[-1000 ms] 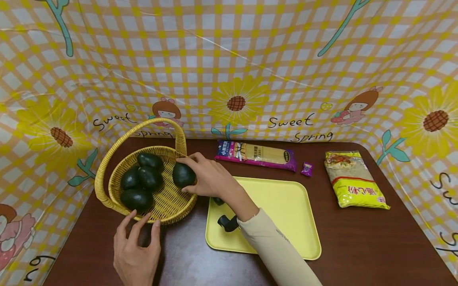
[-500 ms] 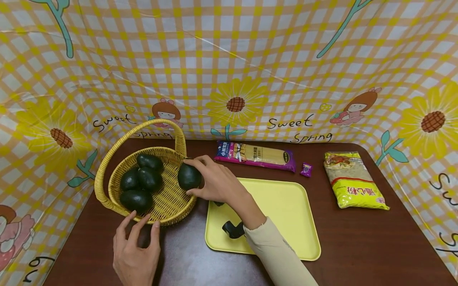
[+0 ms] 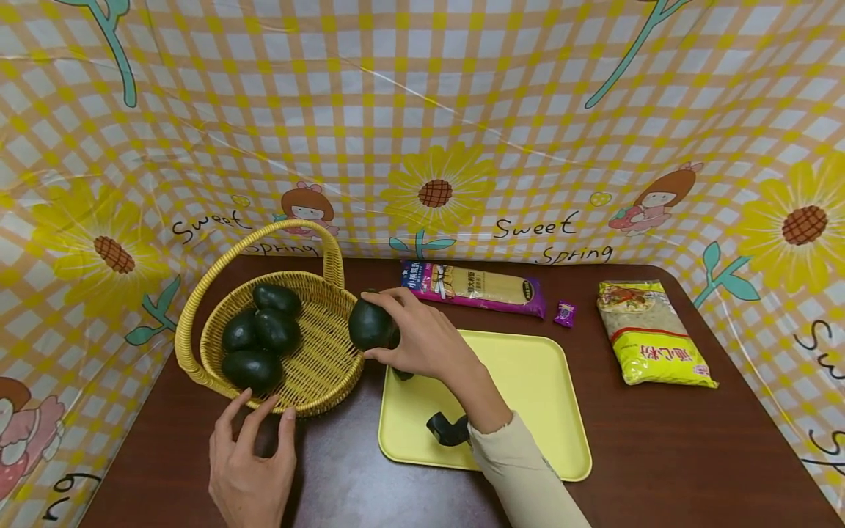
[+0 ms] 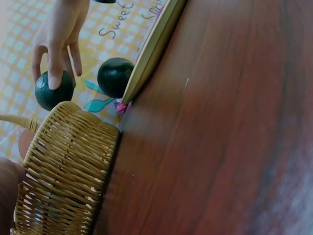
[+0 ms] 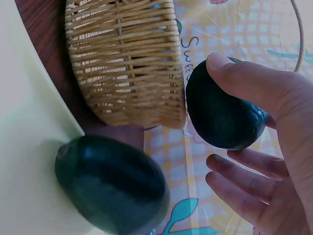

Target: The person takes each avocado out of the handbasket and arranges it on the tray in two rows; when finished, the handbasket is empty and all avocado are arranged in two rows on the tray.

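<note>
Shifted rightward since the earlier frames, the dark green fruit [image 3: 370, 324] had left the right part of the wicker basket [image 3: 320, 361] and now hung over its right rim, held by the right hand [image 3: 425, 336]. Thumb and fingers were clamped on the fruit, the thumb on its near side; the hand hid its right part, and whether it brushed the rim I could not tell. A black device [image 3: 449, 430] at that wrist had swung right as well. The left hand [image 3: 254, 462] matched the earlier frames, its fingers spread apart and their tips at the basket's near rim; in the left wrist view only a sliver of it showed, cut off at the left edge. Four similar fruits [image 3: 276, 331] lay unmoved in the left of the basket. Another fruit [image 5: 112, 186] lay at the left of the yellow tray [image 3: 521, 381], plain in the right wrist view but nearly all hidden behind the right hand in the head view. That hand also covered the near left corner of the noodle packet [image 3: 478, 288], and the right forearm hid the tray's middle.
</note>
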The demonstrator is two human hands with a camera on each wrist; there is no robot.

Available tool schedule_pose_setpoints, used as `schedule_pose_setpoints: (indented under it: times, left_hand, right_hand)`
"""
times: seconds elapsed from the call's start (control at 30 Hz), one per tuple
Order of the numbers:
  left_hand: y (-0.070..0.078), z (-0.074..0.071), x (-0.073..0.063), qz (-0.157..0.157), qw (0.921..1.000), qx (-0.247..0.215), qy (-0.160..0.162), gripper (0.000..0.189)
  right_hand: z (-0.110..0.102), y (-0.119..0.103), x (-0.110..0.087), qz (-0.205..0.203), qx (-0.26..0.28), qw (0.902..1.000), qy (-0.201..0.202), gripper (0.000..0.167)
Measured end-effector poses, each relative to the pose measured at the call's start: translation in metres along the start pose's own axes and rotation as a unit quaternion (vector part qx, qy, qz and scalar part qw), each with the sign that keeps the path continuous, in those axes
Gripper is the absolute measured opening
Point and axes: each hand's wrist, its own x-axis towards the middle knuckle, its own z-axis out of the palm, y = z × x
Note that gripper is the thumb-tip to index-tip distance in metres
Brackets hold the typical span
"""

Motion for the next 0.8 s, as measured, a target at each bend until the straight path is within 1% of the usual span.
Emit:
schedule_pose_setpoints:
  times: [0.17,0.37,0.57,0.8]
  left_hand:
    - [0.001,0.0,0.0,0.001,1.0,0.0,-0.001,0.027]
    - [0.001,0.0,0.0,-0.004,1.0,0.001,-0.003,0.027]
    - [0.002,0.0,-0.001,-0.009,0.9999,0.0,-0.006,0.027]
    - [0.002,0.0,-0.001,-0.009,0.9999,-0.002,-0.007,0.027]
  right_hand:
    - [-0.003,0.005,-0.009,0.014,-0.008,0.9999,-0.001,0.085]
    - [-0.005,0.011,-0.018,0.023,-0.022,0.9995,0.008,0.087]
    - [-0.01,0.019,-0.026,0.034,-0.018,0.9991,0.016,0.086]
    - [-0.015,0.028,-0.037,0.05,-0.013,0.9985,0.016,0.085]
